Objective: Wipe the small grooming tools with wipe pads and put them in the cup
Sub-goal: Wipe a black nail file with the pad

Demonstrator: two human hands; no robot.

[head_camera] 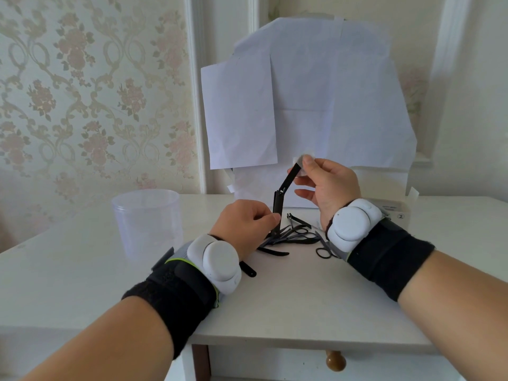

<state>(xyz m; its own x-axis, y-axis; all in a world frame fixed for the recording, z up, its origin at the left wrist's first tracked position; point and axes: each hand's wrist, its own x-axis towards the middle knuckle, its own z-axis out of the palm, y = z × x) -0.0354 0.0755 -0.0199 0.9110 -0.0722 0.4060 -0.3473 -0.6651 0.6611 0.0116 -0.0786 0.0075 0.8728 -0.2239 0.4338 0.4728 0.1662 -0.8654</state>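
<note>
Left hand [244,218]: we grip the base of the black nail clipper [277,207] upright, right of the cup [148,221].
Right hand [327,182]: we pinch the wipe pad [301,160] around its lever.
Advice: we slide slowly along the lever, holding firmly.

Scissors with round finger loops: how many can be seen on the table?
2. One pair lies beside the right wrist; another sits in the tool pile. More may be hidden there.

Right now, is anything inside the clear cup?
Through its clear wall the cup looks empty; no tool inside. The other black tools lie on the table, partly hidden behind both wrists.
</note>
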